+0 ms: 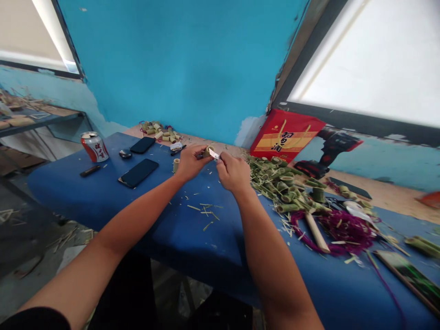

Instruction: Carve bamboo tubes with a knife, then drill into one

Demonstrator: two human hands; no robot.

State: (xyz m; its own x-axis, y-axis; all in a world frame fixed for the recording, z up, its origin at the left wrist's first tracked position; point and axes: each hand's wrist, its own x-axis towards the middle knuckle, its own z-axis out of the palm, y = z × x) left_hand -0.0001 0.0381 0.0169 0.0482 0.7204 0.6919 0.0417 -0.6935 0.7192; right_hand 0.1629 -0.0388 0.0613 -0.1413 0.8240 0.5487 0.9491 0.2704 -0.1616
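Observation:
My left hand is closed around a short piece of bamboo, its open end turned toward the right. My right hand grips a small knife, whose pale blade touches or nearly touches the bamboo's rim; the handle is mostly hidden in my fingers. Below my left hand, another short bamboo piece stands upright on the blue tabletop. Thin bamboo shavings lie scattered on the blue surface beneath both hands.
To the right lie a heap of cut bamboo, purple twine, a wooden stick and a phone. Behind stand a red bag and a cordless drill. Leftward are a can, phones and more bamboo pieces.

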